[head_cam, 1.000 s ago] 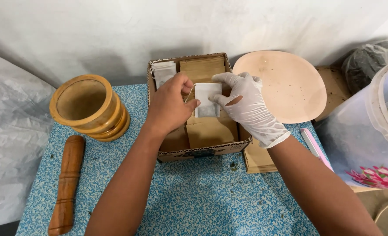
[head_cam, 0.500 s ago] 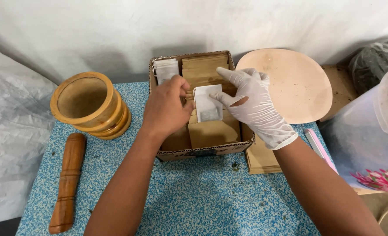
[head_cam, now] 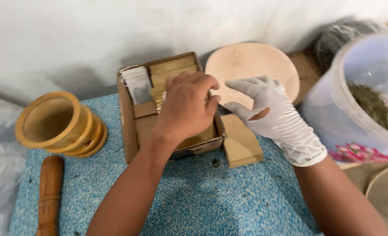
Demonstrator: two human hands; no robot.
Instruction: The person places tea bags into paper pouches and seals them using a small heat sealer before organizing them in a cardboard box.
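While bare left hand covers cardboard box, grip unclear; gloved right hand open, empty.

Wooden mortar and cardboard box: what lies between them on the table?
Head view: nothing. Between the wooden mortar and the cardboard box shows only bare blue speckled tabletop; the pestle lies below the mortar.

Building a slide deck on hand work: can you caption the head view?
Bare left hand reaches into a cardboard box of packets while the gloved right hand hovers beside it.
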